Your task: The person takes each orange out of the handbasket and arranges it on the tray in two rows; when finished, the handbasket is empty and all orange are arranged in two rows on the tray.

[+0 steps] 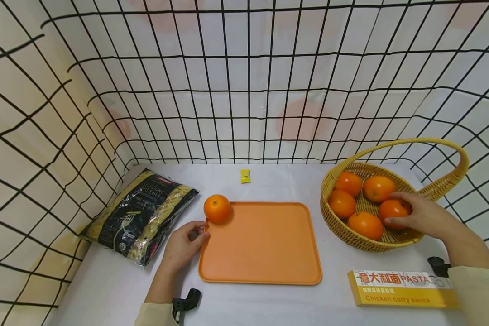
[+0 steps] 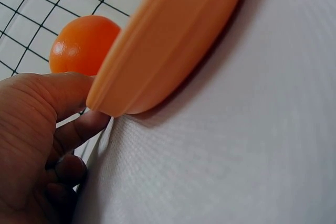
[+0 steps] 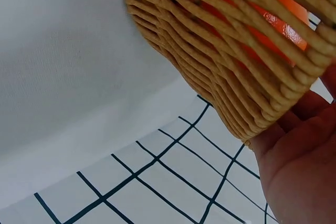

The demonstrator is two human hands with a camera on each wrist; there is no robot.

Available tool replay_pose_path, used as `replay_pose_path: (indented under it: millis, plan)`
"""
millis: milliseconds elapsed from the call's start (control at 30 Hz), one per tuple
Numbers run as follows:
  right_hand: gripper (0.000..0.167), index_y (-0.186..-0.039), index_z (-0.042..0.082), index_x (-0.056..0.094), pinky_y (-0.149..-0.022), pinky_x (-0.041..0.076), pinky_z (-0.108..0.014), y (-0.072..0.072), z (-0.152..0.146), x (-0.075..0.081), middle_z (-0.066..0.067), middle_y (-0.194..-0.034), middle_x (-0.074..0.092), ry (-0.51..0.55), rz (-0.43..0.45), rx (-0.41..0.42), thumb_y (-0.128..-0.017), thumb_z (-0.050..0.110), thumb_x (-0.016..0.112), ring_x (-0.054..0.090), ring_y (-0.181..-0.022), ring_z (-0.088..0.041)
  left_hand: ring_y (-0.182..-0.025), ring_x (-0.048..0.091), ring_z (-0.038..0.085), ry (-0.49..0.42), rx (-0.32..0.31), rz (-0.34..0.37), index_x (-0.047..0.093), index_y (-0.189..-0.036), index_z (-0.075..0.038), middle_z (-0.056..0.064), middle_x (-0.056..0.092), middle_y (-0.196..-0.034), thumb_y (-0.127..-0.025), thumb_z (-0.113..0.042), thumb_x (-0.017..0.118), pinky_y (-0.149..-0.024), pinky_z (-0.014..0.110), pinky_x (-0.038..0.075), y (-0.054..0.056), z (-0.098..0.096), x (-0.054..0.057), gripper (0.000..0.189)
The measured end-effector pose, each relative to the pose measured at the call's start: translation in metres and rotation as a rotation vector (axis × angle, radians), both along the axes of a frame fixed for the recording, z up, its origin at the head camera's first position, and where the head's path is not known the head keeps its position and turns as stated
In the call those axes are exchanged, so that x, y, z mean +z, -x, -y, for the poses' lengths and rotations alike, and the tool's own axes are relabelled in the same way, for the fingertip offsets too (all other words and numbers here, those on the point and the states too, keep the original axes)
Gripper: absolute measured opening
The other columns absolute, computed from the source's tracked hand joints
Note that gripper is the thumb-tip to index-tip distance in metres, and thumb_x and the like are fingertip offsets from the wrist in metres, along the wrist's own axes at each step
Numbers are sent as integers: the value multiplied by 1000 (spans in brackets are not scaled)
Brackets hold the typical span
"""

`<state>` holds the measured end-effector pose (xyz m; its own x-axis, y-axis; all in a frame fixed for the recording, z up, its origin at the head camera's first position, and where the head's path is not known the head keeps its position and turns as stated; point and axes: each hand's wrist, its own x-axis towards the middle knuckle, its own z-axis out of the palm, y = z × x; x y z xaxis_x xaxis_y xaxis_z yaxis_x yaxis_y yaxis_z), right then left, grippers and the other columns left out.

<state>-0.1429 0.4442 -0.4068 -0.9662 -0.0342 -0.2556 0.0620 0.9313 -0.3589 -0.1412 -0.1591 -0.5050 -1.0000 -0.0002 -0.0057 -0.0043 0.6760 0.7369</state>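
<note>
In the head view my right hand (image 1: 425,215) reaches over the rim of a wicker basket (image 1: 338,233), thumb and fingers curled round an orange (image 1: 391,209). Several more oranges (image 1: 365,225) lie around it in the basket. The right wrist view shows the weave of the basket (image 3: 210,51) from outside, and part of my hand (image 3: 302,166) behind its edge. My left hand (image 1: 185,244) pinches the left rim of an orange-coloured tray (image 1: 261,244); thumb and forefinger meet the edge in the left wrist view. A single orange (image 1: 217,208) sits at the tray's back left corner.
A black and gold pasta bag (image 1: 140,215) lies left of the tray. Behind the tray is a small yellow packet (image 1: 245,176). A yellow pasta box (image 1: 399,290) lies in front of the basket. Black wire grid (image 1: 248,90) encloses the back and sides.
</note>
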Motion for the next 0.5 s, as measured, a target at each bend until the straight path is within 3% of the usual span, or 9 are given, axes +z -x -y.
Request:
replay_pose_path:
  millis: [500]
  plan:
    - [83, -148, -2, 42, -95, 37, -73, 1, -2, -6, -38, -143, 41, 6, -1, 10, -87, 44, 77, 44, -120, -55, -79, 53, 11, -1, -19, -20, 75, -112, -21, -4, 67, -93, -90, -26, 78, -72, 27, 41, 3, 1, -1, 23]
